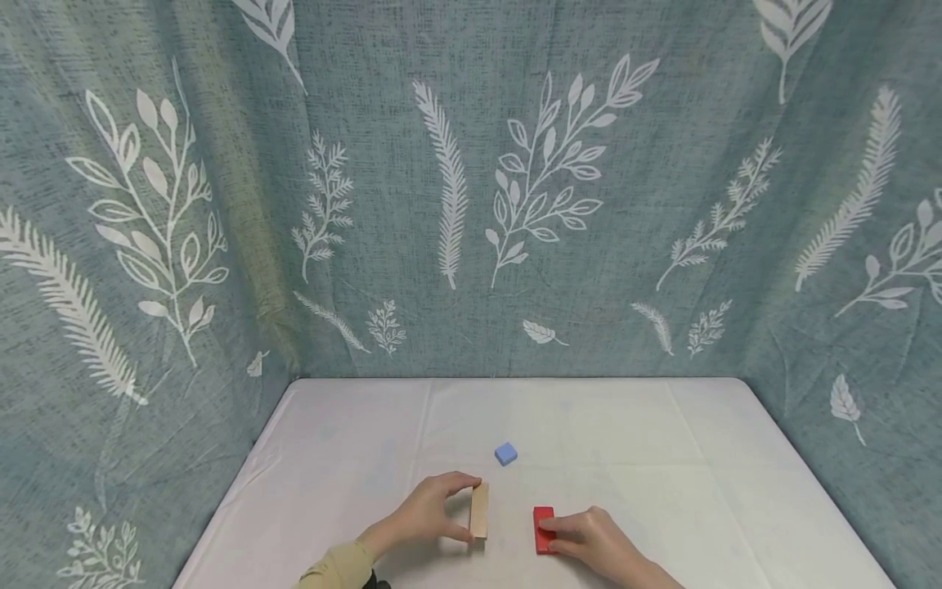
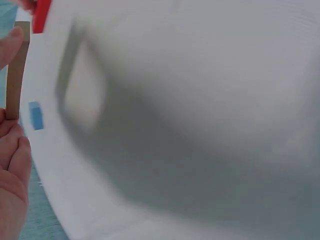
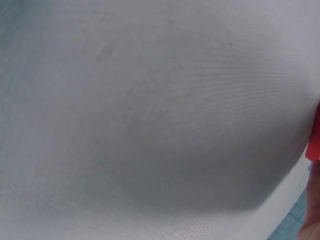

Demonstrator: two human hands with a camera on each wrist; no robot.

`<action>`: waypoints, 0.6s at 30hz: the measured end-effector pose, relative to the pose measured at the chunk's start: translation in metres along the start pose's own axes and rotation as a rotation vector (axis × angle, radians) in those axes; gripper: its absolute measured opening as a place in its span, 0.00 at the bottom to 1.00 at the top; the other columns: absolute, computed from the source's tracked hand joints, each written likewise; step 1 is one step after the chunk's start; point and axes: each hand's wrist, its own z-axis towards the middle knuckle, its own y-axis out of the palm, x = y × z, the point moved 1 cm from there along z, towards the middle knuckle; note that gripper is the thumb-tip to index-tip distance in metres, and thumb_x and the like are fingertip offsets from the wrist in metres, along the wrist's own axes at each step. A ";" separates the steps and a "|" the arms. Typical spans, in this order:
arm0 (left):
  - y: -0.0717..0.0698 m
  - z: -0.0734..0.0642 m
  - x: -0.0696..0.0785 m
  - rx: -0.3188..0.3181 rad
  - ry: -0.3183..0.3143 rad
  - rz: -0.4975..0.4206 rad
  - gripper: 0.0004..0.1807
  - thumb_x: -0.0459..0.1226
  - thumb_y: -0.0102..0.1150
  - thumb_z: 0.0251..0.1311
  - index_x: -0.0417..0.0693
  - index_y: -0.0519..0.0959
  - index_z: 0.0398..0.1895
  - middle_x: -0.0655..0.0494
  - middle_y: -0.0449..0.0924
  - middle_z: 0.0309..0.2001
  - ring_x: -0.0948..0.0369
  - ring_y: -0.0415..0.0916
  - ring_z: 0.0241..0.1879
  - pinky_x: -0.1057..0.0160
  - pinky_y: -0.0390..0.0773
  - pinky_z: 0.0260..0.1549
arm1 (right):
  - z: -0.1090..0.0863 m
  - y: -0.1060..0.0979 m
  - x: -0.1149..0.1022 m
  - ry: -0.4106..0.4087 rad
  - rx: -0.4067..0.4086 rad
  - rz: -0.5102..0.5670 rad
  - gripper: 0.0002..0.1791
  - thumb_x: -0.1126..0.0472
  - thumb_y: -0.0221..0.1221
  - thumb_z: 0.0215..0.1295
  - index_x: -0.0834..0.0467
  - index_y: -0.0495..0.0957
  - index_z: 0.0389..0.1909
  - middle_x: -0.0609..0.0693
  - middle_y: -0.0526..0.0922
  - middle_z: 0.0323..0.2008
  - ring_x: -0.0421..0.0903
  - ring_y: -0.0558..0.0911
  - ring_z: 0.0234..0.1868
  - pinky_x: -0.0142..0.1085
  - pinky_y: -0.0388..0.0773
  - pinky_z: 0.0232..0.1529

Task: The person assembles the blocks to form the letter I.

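My left hand (image 1: 430,509) holds a long tan wooden block (image 1: 479,510) by its two ends, thumb at the near end and fingers at the far end. In the left wrist view the wooden block (image 2: 17,75) spans from thumb to fingertips, with a shadow on the cloth beside it. To the right, my right hand (image 1: 592,540) grips a red rectangular block (image 1: 544,530) with thumb and finger. Only a corner of the red block (image 3: 314,142) shows in the right wrist view. A small blue block (image 1: 505,454) lies farther back, touched by neither hand.
A white cloth covers the table (image 1: 662,458). Behind it and at both sides hangs a green-blue curtain (image 1: 397,204) with white leaf prints. The table's back edge meets the curtain.
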 end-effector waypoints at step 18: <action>-0.036 0.034 0.041 0.074 -0.056 0.019 0.40 0.42 0.76 0.42 0.44 0.72 0.62 0.49 0.74 0.61 0.50 0.71 0.61 0.50 0.75 0.58 | 0.002 -0.003 -0.003 0.031 -0.025 -0.008 0.16 0.54 0.63 0.59 0.56 0.84 0.46 0.49 0.87 0.43 0.39 0.85 0.45 0.27 0.83 0.41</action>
